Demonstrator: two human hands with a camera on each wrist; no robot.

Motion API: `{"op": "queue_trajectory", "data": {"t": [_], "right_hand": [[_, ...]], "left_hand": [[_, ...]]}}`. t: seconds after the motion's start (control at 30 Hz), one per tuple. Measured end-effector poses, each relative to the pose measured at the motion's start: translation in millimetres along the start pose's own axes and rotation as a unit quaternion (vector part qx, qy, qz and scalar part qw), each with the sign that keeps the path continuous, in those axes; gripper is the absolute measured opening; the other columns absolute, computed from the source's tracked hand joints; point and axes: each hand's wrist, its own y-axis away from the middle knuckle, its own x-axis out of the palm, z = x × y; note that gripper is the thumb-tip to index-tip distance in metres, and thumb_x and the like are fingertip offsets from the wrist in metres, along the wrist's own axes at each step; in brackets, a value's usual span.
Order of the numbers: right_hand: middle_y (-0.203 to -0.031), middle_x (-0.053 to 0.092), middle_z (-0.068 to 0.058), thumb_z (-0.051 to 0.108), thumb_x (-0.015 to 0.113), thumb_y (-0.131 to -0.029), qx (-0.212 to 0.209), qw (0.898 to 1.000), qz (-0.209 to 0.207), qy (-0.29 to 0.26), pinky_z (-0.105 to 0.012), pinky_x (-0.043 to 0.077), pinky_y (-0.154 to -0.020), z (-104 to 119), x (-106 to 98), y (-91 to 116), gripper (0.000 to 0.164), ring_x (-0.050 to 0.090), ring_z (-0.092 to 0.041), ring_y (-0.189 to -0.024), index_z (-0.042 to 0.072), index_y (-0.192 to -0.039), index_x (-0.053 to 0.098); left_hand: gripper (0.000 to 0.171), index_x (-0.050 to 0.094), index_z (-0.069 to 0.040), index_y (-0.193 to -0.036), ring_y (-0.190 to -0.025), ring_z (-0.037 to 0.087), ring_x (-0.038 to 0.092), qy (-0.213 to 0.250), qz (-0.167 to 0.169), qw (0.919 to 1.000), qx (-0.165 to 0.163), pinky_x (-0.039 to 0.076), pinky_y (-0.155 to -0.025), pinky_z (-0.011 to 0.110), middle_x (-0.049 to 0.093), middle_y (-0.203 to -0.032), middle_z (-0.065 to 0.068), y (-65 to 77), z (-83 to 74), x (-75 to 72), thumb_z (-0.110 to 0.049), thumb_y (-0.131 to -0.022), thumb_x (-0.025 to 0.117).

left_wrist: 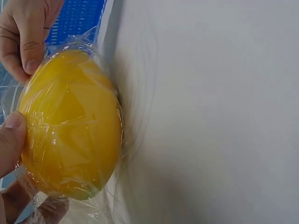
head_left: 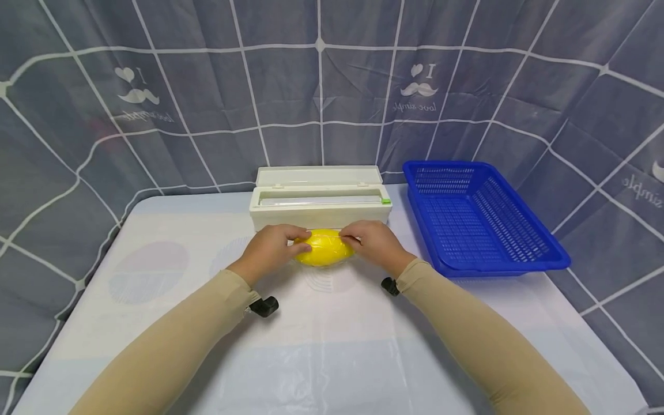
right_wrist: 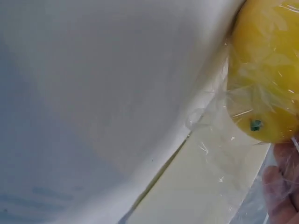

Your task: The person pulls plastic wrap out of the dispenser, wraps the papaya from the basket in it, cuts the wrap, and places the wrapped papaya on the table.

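Observation:
A yellow oval fruit (head_left: pixel 323 248) with a small green stem mark lies wrapped in clear plastic wrap, just in front of a white wrap dispenser box (head_left: pixel 316 216). My left hand (head_left: pixel 270 248) grips its left end, thumb on top in the left wrist view and fingers partly hidden behind. At the opposite end my right hand (head_left: pixel 376 245) pinches the wrap with thumb and fingertips close against the fruit. Loose, crumpled wrap (right_wrist: pixel 210 154) spreads beyond the stem end in the right wrist view, where only some fingers (right_wrist: pixel 278 191) show.
The dispenser's lid (head_left: pixel 319 174) stands raised, with a green slider (head_left: pixel 386 201) at the right of its slot. To the right sits a blue plastic basket (head_left: pixel 493 268). A pale patterned cloth (head_left: pixel 332 357) covers the table, and a grey checked curtain (head_left: pixel 290 86) hangs around it.

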Motion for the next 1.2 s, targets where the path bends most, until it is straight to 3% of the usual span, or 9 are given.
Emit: {"op": "queue_trajectory", "data": {"t": [0.23,0.37,0.53,0.7,0.83,0.93,1.03,1.13,1.2], "right_hand": [[-0.108,0.082,-0.006,0.014,0.072,-0.099,-0.028,0.998,-0.051,0.015,-0.042,0.061,-0.098,0,4,5,0.015,0.077,-0.025,-0.105,0.009,-0.11,0.081],[-0.109,0.081,-0.005,0.009,0.073,-0.098,-0.06,0.996,-0.052,0.048,-0.041,0.061,-0.097,0,7,8,0.012,0.077,-0.024,-0.105,0.009,-0.108,0.08],[-0.116,0.08,-0.007,0.008,0.077,-0.094,-0.12,0.985,-0.059,0.113,-0.038,0.061,-0.097,0,9,10,0.015,0.077,-0.024,-0.109,0.005,-0.108,0.08],[-0.114,0.08,-0.008,0.004,0.08,-0.09,-0.142,0.978,-0.074,0.137,-0.036,0.062,-0.094,1,11,11,0.011,0.077,-0.024,-0.106,0.006,-0.1,0.078],[-0.108,0.078,-0.008,0.002,0.074,-0.093,-0.114,0.984,-0.065,0.123,-0.034,0.063,-0.089,2,11,9,0.006,0.076,-0.022,-0.097,0.005,-0.098,0.073],[-0.099,0.076,-0.007,0.005,0.067,-0.097,-0.055,0.995,-0.054,0.062,-0.033,0.062,-0.081,5,7,6,0.005,0.071,-0.019,-0.087,0.005,-0.099,0.071],[-0.092,0.075,-0.007,0.008,0.064,-0.098,-0.008,0.999,-0.05,-0.011,-0.035,0.059,-0.075,8,2,3,0.009,0.065,-0.019,-0.079,0.005,-0.1,0.072],[-0.095,0.077,-0.008,0.008,0.064,-0.098,0.007,0.998,-0.037,-0.044,-0.036,0.06,-0.077,10,-2,2,0.011,0.068,-0.021,-0.081,0.005,-0.102,0.073],[-0.102,0.079,-0.009,0.008,0.065,-0.099,-0.005,0.999,-0.018,-0.031,-0.038,0.062,-0.084,10,-3,1,0.012,0.072,-0.023,-0.088,0.004,-0.104,0.074]], "left_hand": [[0.042,0.076,-0.016,-0.13,-0.132,0.03,0.065,0.005,0.003,0.9999,-0.014,0.049,-0.113,0.052,0.074,-0.135,0.002,-0.1,0.6,1.7,-0.036,-0.094,0.08],[0.039,0.077,-0.015,-0.128,-0.128,0.03,0.067,0.003,0.001,0.9999,-0.013,0.052,-0.11,0.051,0.075,-0.133,0.003,-0.6,0.3,1.9,-0.036,-0.094,0.08],[0.036,0.078,-0.015,-0.124,-0.124,0.029,0.068,-0.01,0.002,0.9999,-0.012,0.053,-0.108,0.05,0.076,-0.129,0.003,-1.1,-0.6,2.3,-0.037,-0.095,0.079],[0.034,0.078,-0.015,-0.122,-0.122,0.029,0.069,-0.014,0.001,0.9999,-0.008,0.054,-0.107,0.049,0.076,-0.128,0.005,-0.6,-1.4,2.8,-0.036,-0.096,0.078],[0.033,0.074,-0.016,-0.126,-0.121,0.03,0.069,-0.011,0.007,0.9999,-0.005,0.055,-0.105,0.05,0.074,-0.13,0.004,-1.7,-3.0,2.7,-0.033,-0.097,0.077],[0.038,0.07,-0.018,-0.133,-0.124,0.03,0.067,0.001,0.018,0.9998,-0.007,0.055,-0.105,0.05,0.071,-0.136,0.003,-4.0,-4.7,1.9,-0.03,-0.097,0.077],[0.041,0.069,-0.018,-0.136,-0.125,0.031,0.066,0.006,0.025,0.9997,-0.008,0.054,-0.107,0.05,0.069,-0.14,0.005,-6.0,-6.4,0.3,-0.028,-0.097,0.077],[0.04,0.071,-0.016,-0.136,-0.123,0.032,0.065,0.005,0.025,0.9996,-0.008,0.054,-0.107,0.05,0.069,-0.14,0.008,-6.2,-7.5,-0.5,-0.028,-0.097,0.076],[0.04,0.072,-0.016,-0.136,-0.125,0.032,0.066,0.005,0.022,0.9997,-0.008,0.053,-0.108,0.051,0.069,-0.14,0.009,-5.6,-7.8,-0.2,-0.028,-0.098,0.076]]}}
